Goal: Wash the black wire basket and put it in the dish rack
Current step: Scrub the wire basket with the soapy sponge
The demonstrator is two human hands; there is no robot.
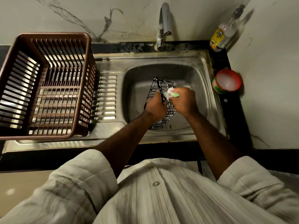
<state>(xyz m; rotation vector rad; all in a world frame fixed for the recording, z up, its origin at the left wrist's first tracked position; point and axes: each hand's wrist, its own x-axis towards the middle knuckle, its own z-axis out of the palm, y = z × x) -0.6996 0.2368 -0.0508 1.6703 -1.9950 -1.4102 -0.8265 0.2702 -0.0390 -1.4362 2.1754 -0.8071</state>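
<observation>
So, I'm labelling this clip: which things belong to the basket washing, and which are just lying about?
In the job: black wire basket, held by the left hand; soapy scrubber in the right hand; sink; dish rack.
Lying about: bottle, round tub, both untouched.

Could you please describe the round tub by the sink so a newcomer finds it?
Start at the steel sink. On the black ledge along its right rim sits the round tub. Unlike the tall bottle behind it, it is squat, green-sided and red-rimmed.
</observation>
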